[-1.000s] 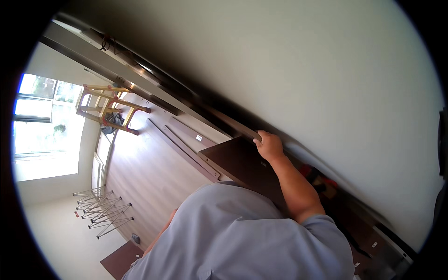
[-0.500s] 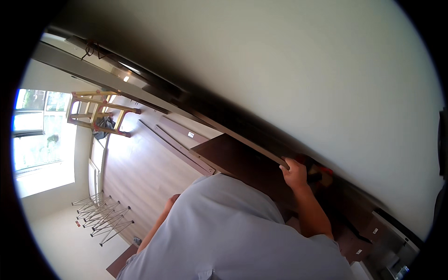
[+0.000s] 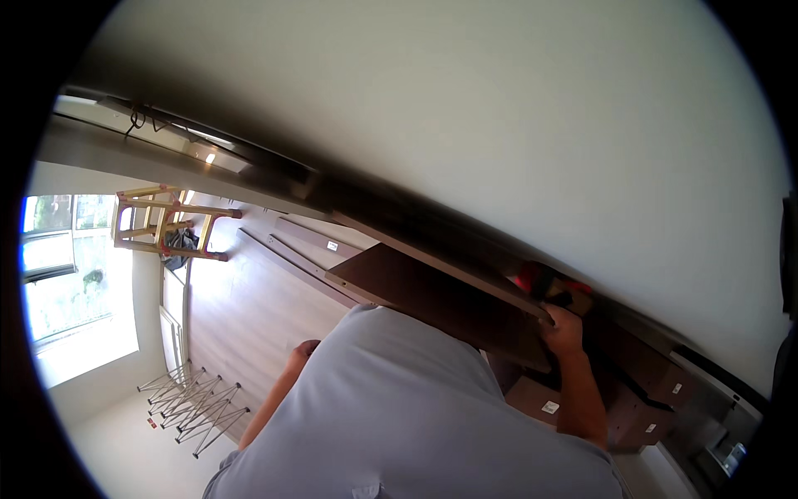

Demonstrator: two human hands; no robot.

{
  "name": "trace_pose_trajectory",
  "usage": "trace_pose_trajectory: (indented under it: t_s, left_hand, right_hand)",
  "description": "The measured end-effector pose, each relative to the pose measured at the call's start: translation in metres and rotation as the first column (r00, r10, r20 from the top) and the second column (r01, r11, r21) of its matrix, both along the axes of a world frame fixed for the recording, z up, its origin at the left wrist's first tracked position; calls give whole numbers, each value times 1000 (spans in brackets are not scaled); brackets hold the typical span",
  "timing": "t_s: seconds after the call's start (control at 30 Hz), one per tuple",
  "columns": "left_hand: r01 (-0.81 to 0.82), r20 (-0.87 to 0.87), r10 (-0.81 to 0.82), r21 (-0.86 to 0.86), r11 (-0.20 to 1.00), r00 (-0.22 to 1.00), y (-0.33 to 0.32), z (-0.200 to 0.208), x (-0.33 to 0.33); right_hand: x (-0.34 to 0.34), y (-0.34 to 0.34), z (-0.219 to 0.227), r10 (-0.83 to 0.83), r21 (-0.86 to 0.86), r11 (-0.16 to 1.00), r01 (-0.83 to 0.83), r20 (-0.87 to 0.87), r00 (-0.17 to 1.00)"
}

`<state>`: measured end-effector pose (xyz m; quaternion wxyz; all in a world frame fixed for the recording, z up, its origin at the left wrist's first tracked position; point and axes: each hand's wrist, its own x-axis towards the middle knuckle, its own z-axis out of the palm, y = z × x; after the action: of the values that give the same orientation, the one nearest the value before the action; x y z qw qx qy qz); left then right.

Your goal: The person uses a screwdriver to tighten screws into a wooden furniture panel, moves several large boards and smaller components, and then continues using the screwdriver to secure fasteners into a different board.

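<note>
Panel (image 3: 432, 303), dark brown, flat, long.

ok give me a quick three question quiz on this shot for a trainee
1. True or false: the right hand grips the edge of the dark brown panel.
2. Which stands near the window? A) a wooden stool B) a blue bucket C) a green sofa
3. Fill in: the left hand hangs low beside the grey shirt, holding ____.

Key: 1 true; 2 A; 3 nothing that can be seen.
</note>
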<state>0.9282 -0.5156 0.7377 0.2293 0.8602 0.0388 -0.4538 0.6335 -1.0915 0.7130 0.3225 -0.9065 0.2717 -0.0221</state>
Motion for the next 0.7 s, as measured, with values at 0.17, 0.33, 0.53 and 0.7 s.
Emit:
trace_pose_trajectory:
  t_s: [0.17,0.33,0.53,0.7]
  left_hand:
    - [44,5,-44,18,999,999,-15,9,9]
    - [-286,-171,270,-77,955,948,24,-47,7]
    - [-185,-151,168,-106,977,974,10,-52,17]
    - [164,43,-162,-36,986,986,-12,-26,24]
  right_hand:
    - [-44,-9,-4,82,-97,991,-90,-84,993]
    - [-44,-1,40,39,214,977,-3,-164,986]
    - [-43,31,52,167,306,951,-54,-359,918]
    - [-25,61,64,305,302,932,-201,-354,884]
